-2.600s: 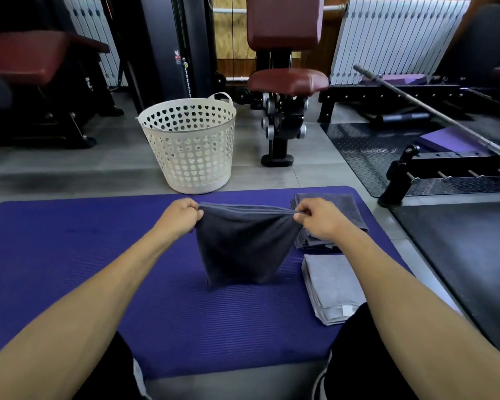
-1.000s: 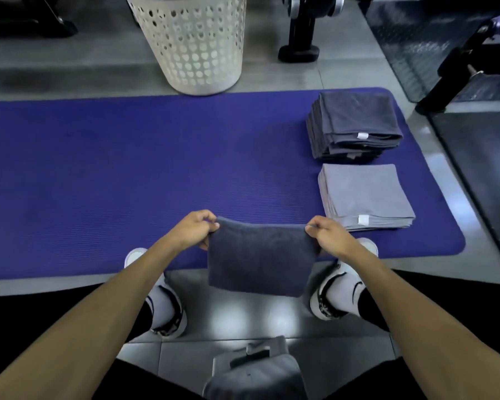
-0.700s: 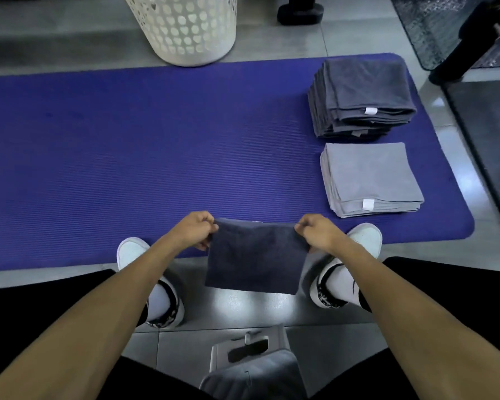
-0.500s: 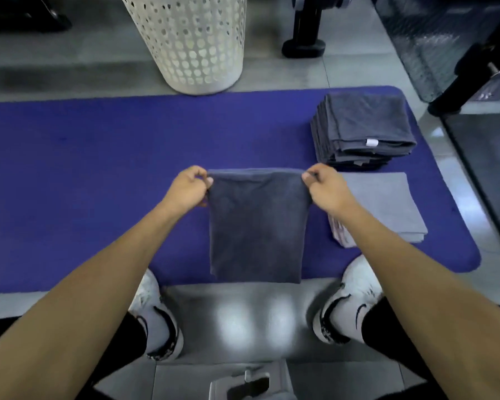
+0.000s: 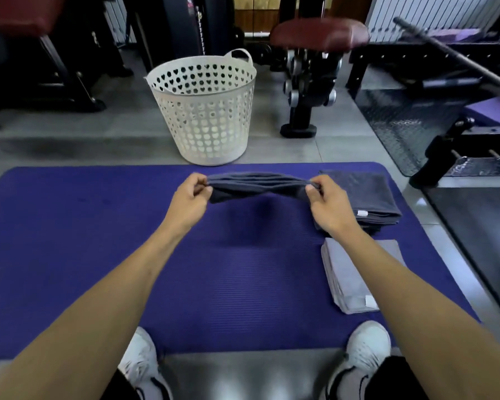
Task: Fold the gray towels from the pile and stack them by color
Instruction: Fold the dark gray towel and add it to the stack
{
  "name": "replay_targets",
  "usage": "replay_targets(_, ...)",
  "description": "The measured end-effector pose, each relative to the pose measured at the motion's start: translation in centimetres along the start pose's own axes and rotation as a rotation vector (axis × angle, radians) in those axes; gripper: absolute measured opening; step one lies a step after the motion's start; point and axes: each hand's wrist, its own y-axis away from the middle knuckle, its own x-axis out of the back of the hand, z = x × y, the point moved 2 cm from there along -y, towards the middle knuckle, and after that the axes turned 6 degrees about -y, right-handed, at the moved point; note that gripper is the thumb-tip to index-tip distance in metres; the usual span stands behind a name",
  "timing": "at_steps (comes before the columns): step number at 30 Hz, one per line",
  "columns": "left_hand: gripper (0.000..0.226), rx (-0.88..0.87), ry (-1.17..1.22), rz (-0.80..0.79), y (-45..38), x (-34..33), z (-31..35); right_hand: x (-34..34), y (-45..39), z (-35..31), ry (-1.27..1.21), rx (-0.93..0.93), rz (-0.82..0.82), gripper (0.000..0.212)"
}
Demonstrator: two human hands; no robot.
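The person stands at the near edge of a purple mat (image 5: 98,255), arms out, with a folded dark gray towel (image 5: 257,184) stretched in the air between the two hands. The left hand (image 5: 189,197) pinches its left end, fingers curled round the cloth; the right hand (image 5: 328,202) pinches the right end the same way. The towel hangs above the mat, edge-on to the camera, so its layers show as stacked ridges.

This looks like the carry at the end of a fold. Just beyond and to the right of the right hand sits the dark gray stack (image 5: 367,197); nearer the person, under the right forearm, lies the light gray stack (image 5: 350,281). By colour, the held towel belongs on the dark one, so the next move calls for swinging it right and laying it square on top, edges matched.

Small white tags show on both stacks, but nothing on them can be read. A white perforated basket (image 5: 205,111) stands beyond the hands, off the mat.
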Motion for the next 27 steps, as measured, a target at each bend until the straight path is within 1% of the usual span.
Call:
replay_targets(2, 0.02, 0.029, -0.036, -0.086, 2.3, -1.0, -3.2, -1.1, 2.7, 3.1, 0.045, -0.037, -0.073, 0.009)
replay_targets(4, 0.012, 0.081, -0.084, -0.205, 5.3, -2.2, -6.7, -2.4, 5.7, 6.4, 0.093, -0.099, -0.178, 0.01)
replay_targets(6, 0.009, 0.173, -0.117, -0.321, 8.4, -3.4, -10.1, -3.6, 8.9, 9.7, 0.145, -0.215, -0.316, 0.013)
replay_targets(8, 0.012, 0.28, -0.17, -0.434, 10.9, -4.3, -12.8, -4.6, 11.6, 12.1, 0.201, -0.338, -0.444, 0.018)
replay_targets(11, 0.021, 0.4, -0.138, -0.554, 12.8, -5.4, -14.7, -5.5, 13.7, 13.9, 0.24, -0.456, -0.544, 0.02)
replay_targets(14, 0.021, 0.515, -0.113, -0.544, 12.8, -6.3, -15.8, -6.4, 13.3, 14.7, 0.237, -0.503, -0.548, 0.02)
replay_targets(17, 0.015, 0.572, -0.1, -0.447, 11.7, -7.6, -17.3, -7.9, 12.0, 15.9, 0.221, -0.52, -0.503, 0.019)
replay_targets(19, 0.016, 0.593, -0.093, -0.369, 10.5, -8.9, -18.2, -9.2, 10.9, 17.1, 0.203, -0.528, -0.437, 0.018)
replay_targets(22, 0.014, 0.553, -0.142, -0.28, 7.7, -10.8, -19.1, -10.9, 8.7, 18.8, 0.209, -0.516, -0.31, 0.018)
replay_targets(24, 0.007, 0.516, -0.218, -0.272, 5.8, -12.1, -20.0, -12.0, 7.1, 20.2, 0.213, -0.527, -0.271, 0.019)
replay_targets(27, 0.011, 0.501, -0.288, -0.262, 3.2, -14.1, -21.8, -13.5, 5.0, 22.5, 0.178, -0.563, -0.229, 0.019)
